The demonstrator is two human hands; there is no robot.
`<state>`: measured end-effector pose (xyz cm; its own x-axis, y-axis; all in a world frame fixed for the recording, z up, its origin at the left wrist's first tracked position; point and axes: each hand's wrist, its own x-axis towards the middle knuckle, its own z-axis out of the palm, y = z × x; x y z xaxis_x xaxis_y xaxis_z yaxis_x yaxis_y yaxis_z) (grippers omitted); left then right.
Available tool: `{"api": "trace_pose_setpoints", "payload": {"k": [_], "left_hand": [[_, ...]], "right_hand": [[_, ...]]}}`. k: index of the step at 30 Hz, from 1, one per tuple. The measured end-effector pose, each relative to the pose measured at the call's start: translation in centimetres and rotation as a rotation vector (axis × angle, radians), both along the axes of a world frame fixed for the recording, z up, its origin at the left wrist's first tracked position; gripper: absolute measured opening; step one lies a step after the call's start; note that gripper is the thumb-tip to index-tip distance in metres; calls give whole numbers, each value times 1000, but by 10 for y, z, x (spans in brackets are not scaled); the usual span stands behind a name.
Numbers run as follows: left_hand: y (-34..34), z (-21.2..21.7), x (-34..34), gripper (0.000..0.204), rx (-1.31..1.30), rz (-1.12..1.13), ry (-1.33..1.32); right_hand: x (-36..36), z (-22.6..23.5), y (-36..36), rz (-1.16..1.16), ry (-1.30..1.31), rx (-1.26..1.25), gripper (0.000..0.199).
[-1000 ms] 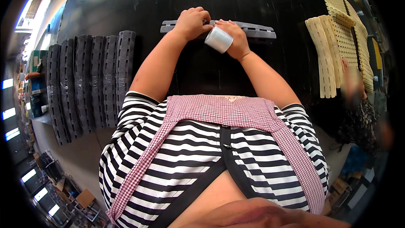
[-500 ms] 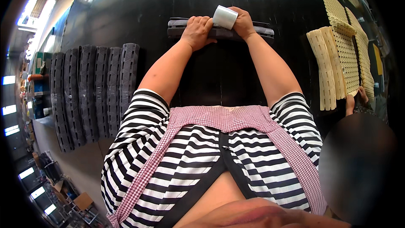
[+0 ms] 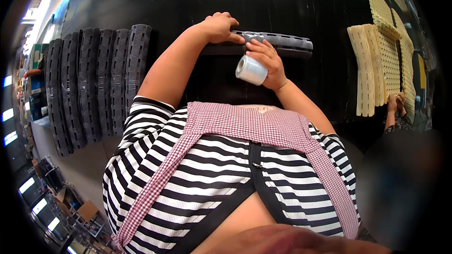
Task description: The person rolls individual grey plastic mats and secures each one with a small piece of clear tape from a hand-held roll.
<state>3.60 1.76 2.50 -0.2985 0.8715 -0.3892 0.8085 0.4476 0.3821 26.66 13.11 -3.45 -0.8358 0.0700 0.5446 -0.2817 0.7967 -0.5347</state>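
Note:
A dark grey patterned rolled mat [image 3: 287, 43] lies crosswise on the black table in front of me. Shiny clear film is visible around its middle. My left hand [image 3: 220, 27] grips the mat toward its left end, thumb on the near side and fingers over the far side. A roll of clear stretch film [image 3: 253, 71] sits in my right hand [image 3: 269, 64], on the near side of the mat. The fingertips of that hand reach up to the mat's near edge. My left hand covers part of the mat's left end.
Several dark grey rolled mats [image 3: 96, 84] lie side by side at the table's left. On the right are cream rolled mats [image 3: 365, 73] and flat cream perforated mats [image 3: 387, 61]. Another person's hands [image 3: 396, 102] touch those mats' near end. Black tabletop [image 3: 282, 0] extends beyond the mat.
The film roll came over to the near side of the mat with my right hand, its end now facing left. My left hand shifted slightly, and the mat appears turned.

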Motion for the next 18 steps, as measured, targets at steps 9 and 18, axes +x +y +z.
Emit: {"api": "trace_pose_setpoints", "payload": {"k": [9,18], "left_hand": [[-21,-53,55,42,845,65,492],[43,-76,-39,65,575,74,600]], "right_hand": [[-141,6,105,39,-273,-984,21],[-135,-3,83,68,32,-434,24]]}}
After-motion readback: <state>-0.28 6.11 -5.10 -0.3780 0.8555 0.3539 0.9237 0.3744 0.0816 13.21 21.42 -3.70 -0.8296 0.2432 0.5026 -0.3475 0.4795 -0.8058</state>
